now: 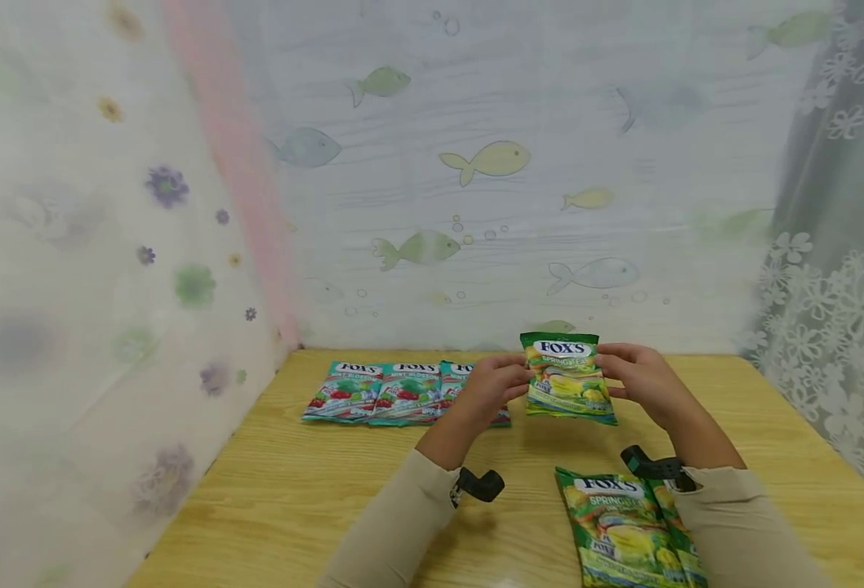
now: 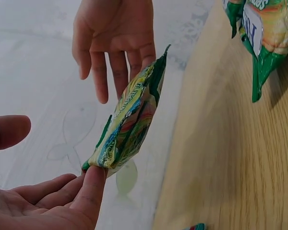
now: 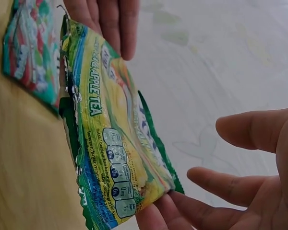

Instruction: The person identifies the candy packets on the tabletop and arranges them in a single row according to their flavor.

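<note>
A green and yellow Fox's Spring Tea candy bag point(image 1: 567, 376) is held upright above the table between both hands. My left hand point(image 1: 492, 382) touches its left edge; in the left wrist view the fingers point(image 2: 89, 196) are fairly straight against the bag and the thumb stands apart. On the other edge is my right hand point(image 1: 641, 377), whose lower fingers point(image 3: 201, 208) support the bag while thumb and forefinger stand off it. Three teal Fox's mint candy bags point(image 1: 406, 394) lie in a row at the back left, the third partly hidden by my left hand.
Nearer on the wooden table point(image 1: 270, 498) lie more Spring Tea bags point(image 1: 619, 531), partly covered by my right forearm. A fish-patterned curtain point(image 1: 476, 212) hangs behind the table, with a flowered sheet point(image 1: 109, 310) at left and a lace curtain point(image 1: 829, 310) at right.
</note>
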`<state>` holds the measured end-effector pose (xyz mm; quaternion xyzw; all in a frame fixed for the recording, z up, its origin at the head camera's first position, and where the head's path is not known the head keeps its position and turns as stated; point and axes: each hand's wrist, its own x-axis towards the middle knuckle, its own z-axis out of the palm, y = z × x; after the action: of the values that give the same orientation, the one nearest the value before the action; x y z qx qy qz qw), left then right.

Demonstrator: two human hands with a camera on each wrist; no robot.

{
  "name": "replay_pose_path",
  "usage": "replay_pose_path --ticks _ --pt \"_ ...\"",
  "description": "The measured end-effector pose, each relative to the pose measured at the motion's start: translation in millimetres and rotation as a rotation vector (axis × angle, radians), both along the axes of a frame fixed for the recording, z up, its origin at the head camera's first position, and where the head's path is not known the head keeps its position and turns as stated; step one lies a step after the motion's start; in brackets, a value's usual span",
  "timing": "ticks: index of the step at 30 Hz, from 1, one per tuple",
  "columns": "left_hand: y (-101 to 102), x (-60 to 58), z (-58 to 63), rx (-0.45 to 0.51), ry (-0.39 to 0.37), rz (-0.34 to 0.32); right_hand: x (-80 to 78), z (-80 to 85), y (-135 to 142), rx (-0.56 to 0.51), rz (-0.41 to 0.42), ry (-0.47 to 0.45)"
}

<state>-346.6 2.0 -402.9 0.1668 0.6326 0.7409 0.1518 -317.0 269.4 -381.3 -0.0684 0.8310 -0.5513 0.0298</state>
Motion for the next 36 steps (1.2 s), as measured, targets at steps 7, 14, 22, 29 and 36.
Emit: replay_pose_path --ticks 7,14,22,29,36 --pt "-11 -4.5 -10.4 -0.020 0.010 0.007 -6.1 -11.2 -11 -0.032 0.002 -0.019" --pt "-16 -4.7 -19.8 -0.025 -0.011 0.043 -10.4 -20.3 -21 -0.061 -0.004 0.027" --pt "-15 -5.3 -34.1 0.031 -0.005 0.026 -15.9 -38.5 -25 -0.105 -0.026 0.034" --pt "-12 -11.6 -43.9 0.034 -0.019 0.048 -15.3 -47.2 -23 -0.156 -0.013 0.037" --pt "-18 -15.6 -50.3 0.035 -0.032 0.083 -22.7 -58.5 -29 -0.194 0.018 0.036"
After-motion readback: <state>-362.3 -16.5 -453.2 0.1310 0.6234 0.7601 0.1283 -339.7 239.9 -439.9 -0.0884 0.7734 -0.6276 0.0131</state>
